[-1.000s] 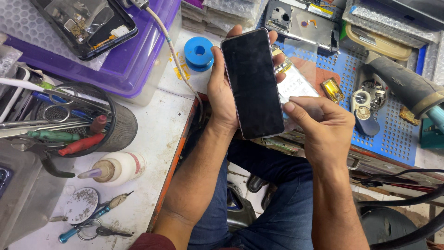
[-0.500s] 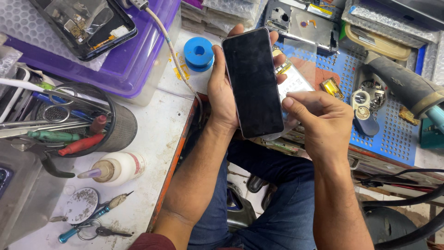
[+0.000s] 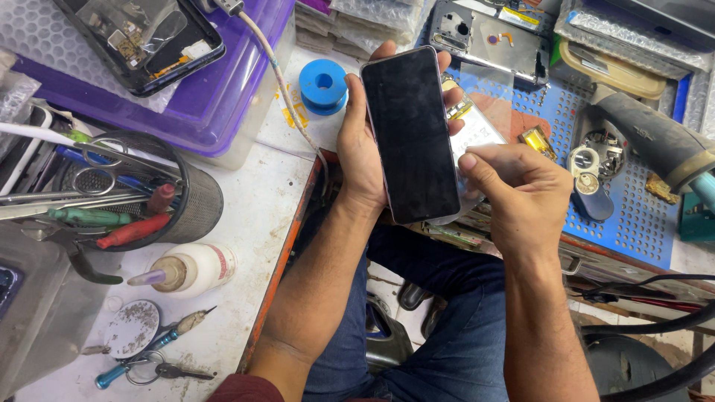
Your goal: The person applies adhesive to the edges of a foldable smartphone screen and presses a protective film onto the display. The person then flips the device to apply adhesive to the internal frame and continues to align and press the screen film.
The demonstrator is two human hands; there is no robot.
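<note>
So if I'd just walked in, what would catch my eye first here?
Probably the dark-screened phone held up at the centre in the left hand, with the right hand pinching a clear film at its right edge. Next, the bright blue spool just left of it, and the purple tray at upper left.

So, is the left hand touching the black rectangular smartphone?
Touching. The head view shows the left hand gripping the black rectangular smartphone, its fingers wrapped around the edges.
</note>
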